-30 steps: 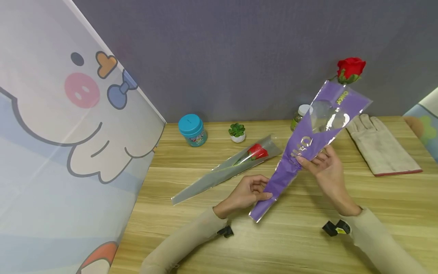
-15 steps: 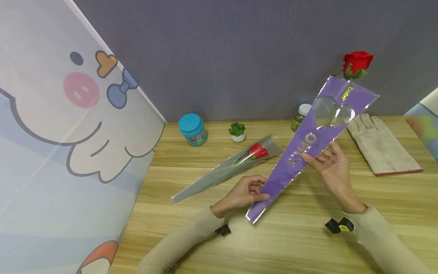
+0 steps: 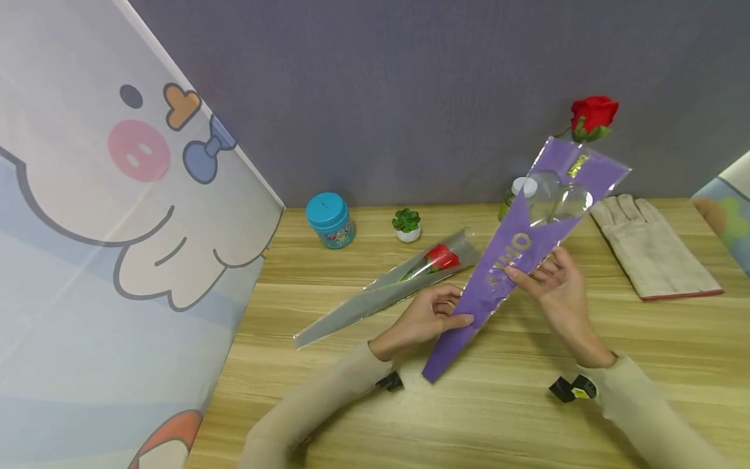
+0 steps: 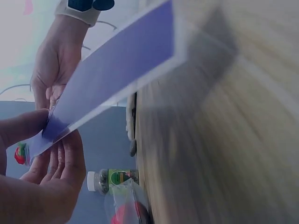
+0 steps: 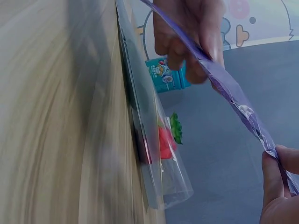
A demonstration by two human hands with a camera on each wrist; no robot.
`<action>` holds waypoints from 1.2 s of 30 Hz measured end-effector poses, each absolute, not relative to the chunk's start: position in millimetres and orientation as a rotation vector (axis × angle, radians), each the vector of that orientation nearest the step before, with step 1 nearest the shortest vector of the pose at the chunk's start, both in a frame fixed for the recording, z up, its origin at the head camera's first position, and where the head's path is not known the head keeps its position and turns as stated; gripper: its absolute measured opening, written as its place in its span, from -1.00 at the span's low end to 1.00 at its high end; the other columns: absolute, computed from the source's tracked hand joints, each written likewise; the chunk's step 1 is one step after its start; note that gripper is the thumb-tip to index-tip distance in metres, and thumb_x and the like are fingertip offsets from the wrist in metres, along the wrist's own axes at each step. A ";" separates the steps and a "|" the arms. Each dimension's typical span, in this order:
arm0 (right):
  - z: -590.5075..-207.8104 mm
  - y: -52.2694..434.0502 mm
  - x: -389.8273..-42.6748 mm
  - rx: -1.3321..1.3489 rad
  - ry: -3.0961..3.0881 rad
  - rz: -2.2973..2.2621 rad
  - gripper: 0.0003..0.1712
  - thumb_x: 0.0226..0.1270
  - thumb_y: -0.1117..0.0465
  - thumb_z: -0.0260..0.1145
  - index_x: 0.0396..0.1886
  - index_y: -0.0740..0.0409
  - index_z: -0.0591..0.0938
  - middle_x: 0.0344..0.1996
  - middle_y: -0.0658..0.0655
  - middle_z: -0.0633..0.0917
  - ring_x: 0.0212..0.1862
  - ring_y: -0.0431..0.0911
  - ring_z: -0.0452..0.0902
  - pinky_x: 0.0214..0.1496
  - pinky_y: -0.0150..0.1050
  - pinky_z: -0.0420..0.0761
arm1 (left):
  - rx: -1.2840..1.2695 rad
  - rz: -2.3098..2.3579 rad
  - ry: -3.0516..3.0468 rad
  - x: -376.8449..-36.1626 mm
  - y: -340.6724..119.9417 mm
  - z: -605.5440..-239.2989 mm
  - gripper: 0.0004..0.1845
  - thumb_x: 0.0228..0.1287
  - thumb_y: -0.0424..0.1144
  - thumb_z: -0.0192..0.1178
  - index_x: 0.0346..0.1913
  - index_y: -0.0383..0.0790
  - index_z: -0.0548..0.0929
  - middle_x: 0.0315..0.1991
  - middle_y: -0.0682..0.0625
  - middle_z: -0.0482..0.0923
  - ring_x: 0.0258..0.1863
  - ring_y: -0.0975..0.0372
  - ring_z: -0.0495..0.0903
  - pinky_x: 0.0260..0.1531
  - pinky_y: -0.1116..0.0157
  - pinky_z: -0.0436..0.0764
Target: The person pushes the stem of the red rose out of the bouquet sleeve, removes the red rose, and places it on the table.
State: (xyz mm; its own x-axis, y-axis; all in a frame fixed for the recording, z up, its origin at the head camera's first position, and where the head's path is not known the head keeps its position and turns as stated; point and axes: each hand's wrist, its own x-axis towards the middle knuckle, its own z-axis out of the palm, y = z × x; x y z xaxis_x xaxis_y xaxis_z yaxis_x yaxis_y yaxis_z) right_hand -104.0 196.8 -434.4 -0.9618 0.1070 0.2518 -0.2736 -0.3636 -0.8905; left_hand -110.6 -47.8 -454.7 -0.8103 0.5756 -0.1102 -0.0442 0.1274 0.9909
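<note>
Above the wooden table [image 3: 498, 417], both hands are holding a purple sleeve [image 3: 515, 251] slantwise, narrow tip low and near the boards, wide mouth raised toward the grey wall. The left hand [image 3: 424, 319] is pinching the lower part between thumb and curled fingers; the right hand [image 3: 556, 286] is gripping the middle, fingers closed on the printed panel. A red rose [image 3: 594, 116] is standing just clear of the sleeve's mouth, its stem running down inside — the bloom is not yet seated behind the clear window. By my judgement, the step in hand is bagging the flower; the next move calls for drawing the head down into the sleeve without creasing the film.

The head view alone is showing the rose, a grey glove [image 3: 650, 251] on the table to the right, a teal tin [image 3: 330, 221] and a small potted plant [image 3: 405, 225] at the wall. The right wrist view is showing the film's thin edge held taut between the hands, and the second wrapped rose [image 5: 161, 144] lying flat on the table — apart from the work. The left wrist view is adding a green-labelled bottle [image 4: 114, 178] beyond.
</note>
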 end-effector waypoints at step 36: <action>-443.9 170.3 -87.7 0.243 -1.767 2.257 -0.10 0.04 0.84 0.32 0.38 0.26 0.40 -0.03 -0.05 0.83 -0.08 -0.24 0.80 0.01 -0.38 0.74 | 0.539 1.877 1.943 -109.2 -31.3 -456.3 -0.74 0.29 -0.48 0.39 -0.01 -0.52 0.66 -0.06 -0.46 0.73 -0.21 0.36 0.77 -0.22 0.49 0.69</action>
State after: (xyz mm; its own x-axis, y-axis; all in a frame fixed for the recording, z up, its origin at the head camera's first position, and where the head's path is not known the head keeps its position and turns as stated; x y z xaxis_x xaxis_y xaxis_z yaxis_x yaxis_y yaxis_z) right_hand -87.7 170.3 -443.9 -0.9513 0.1030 0.2906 -0.3068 -0.2237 -0.9251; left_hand -109.2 -31.3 -456.3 -0.8526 0.5225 -0.0088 0.0093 0.0319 0.9994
